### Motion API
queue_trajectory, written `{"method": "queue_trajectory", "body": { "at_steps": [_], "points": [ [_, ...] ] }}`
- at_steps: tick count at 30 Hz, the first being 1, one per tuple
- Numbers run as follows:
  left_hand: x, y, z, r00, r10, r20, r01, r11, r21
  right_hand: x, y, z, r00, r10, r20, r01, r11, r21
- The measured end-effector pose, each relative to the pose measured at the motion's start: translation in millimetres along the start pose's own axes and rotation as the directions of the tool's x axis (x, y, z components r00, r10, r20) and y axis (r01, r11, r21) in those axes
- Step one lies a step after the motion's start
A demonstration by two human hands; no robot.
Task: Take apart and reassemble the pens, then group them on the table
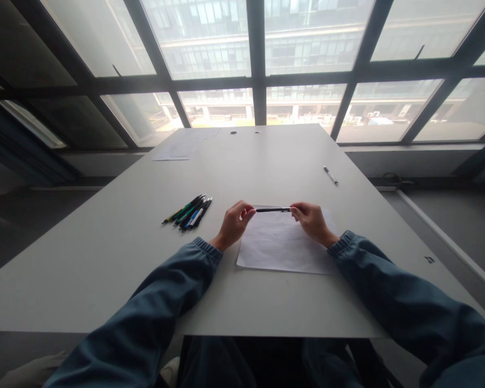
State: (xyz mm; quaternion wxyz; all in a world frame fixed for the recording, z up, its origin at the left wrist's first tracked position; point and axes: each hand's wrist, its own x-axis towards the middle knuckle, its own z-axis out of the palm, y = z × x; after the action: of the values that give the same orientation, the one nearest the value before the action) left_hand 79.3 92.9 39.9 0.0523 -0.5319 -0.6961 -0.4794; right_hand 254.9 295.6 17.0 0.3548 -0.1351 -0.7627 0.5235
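Observation:
A slim black pen (272, 209) is stretched level between my two hands, above the far part of a white sheet of paper (281, 245). My left hand (235, 221) pinches one end of it between thumb and fingers. At the other end, my right hand (310, 220) grips it the same way, close to what looks like its clip. The very tips of the pen are hidden by my fingers. Left of my left hand lies a bundle of pens (189, 213) in black, green and blue.
The white table (84, 269) reaches toward the windows. A single pen (330, 175) lies at the right, and papers (180, 145) lie at the far left. Near the right edge is a small dark item (429, 260) I cannot make out.

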Motion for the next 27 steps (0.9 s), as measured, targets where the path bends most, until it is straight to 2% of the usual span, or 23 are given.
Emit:
{"method": "queue_trajectory", "body": {
  "at_steps": [4,14,21,27],
  "points": [
    [-0.8,-0.1,-0.6,0.999,-0.039,0.010,0.038,0.999,0.027,-0.5,-0.5,0.0,1.000,0.004,0.008,-0.004,1.000,-0.003],
    [-1.3,-3.8,-3.4,0.993,-0.100,-0.060,0.100,0.995,0.003,-0.1,0.2,0.5,1.000,0.005,-0.004,-0.005,1.000,0.015],
    [0.9,0.5,-1.8,0.990,-0.073,-0.118,0.067,0.996,-0.057,0.4,0.8,-0.5,1.000,0.008,-0.026,-0.008,1.000,0.001],
    [1.4,2.5,-0.4,0.997,0.021,-0.068,-0.025,0.998,-0.051,0.6,0.4,-0.9,0.999,0.010,-0.032,-0.010,1.000,-0.013]
  ]
}}
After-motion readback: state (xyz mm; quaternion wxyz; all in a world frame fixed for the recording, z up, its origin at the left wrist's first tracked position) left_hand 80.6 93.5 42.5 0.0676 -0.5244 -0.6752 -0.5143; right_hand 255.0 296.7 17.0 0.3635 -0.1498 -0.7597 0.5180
